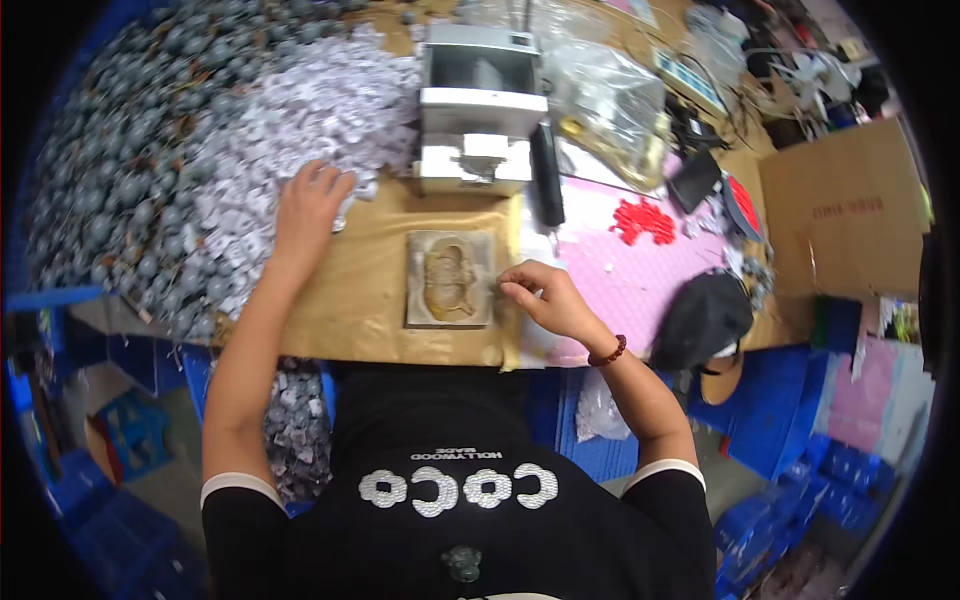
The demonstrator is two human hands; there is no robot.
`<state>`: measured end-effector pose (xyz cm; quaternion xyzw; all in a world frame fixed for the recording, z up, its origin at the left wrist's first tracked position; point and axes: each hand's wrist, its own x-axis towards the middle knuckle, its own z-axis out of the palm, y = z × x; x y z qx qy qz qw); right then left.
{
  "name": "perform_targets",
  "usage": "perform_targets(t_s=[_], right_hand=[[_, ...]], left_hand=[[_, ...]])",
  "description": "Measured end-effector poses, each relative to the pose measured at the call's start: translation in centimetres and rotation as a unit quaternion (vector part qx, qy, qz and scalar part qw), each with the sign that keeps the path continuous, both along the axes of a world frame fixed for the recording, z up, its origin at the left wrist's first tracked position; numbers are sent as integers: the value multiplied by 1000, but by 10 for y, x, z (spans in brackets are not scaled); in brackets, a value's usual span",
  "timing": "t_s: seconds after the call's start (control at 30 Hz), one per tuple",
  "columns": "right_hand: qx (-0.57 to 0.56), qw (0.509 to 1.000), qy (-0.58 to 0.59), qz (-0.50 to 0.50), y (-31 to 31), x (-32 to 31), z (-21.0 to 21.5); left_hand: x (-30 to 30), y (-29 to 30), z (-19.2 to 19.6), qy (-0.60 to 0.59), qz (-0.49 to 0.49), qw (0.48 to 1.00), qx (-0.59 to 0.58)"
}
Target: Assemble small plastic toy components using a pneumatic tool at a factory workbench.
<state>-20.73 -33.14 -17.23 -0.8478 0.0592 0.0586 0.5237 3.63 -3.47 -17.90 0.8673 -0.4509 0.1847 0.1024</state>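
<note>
My left hand [312,208] lies over the near edge of a heap of small white pieces [330,100], fingers stretched out and a little apart, touching the pieces. Whether a piece is under its fingertips is hidden. Just right of a square metal mould [415,285] with a rounded, brownish hollow, my right hand [548,298] hovers with thumb and fingers pinched together. What sits in that pinch, if anything, is too small to make out. A beaded bracelet circles the right wrist.
Behind the mould stands a grey-white machine [480,165], with a black bar [547,175] beside it. Grey round parts [110,180] are heaped at left. On the right are red pieces [643,221] on a pink sheet [600,265], a black cap [705,318] and a cardboard box [845,210].
</note>
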Motion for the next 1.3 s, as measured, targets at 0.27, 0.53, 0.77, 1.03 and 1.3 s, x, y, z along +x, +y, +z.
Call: perform_targets(t_s=[0.27,0.53,0.77,1.03,1.3], right_hand=[[-491,859,-117,-80,-130,-16,-24],[-535,841,-73,-47,-142,-8,-36],[-514,853,-75,-48,-148,-3,-41],[-362,925,-67,-93,-113,-1,-33],[-136,968,-167,-126,-61,20,2]], left_hand=[[22,-7,-17,-53,-35,998,-6],[-41,14,-1,182,-43,982,11],[-124,38,-19,354,-48,934,-18],[-91,41,-15,326,8,945,16],[-125,-50,1,369,-64,919,-127]])
